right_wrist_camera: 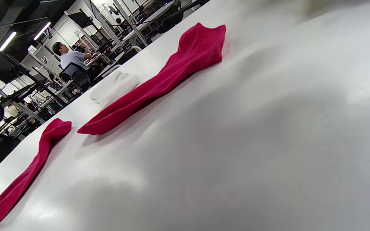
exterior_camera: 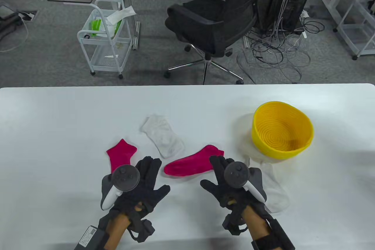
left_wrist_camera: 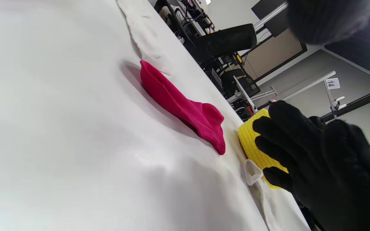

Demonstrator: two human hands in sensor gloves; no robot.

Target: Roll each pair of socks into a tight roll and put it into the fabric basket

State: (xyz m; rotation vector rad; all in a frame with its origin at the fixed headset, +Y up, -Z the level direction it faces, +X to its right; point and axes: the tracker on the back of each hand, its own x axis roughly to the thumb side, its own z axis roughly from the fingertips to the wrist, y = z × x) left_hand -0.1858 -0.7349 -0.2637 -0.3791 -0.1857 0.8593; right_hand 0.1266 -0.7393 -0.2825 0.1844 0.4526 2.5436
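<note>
Pink socks, unrolled, lay between my left hand and right hand; both hovered apart, fingers straight, near the yellow basket.

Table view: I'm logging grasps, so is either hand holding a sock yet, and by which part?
Nothing is held. The left hand and right hand hover flat, fingers straight, above the socks.
</note>
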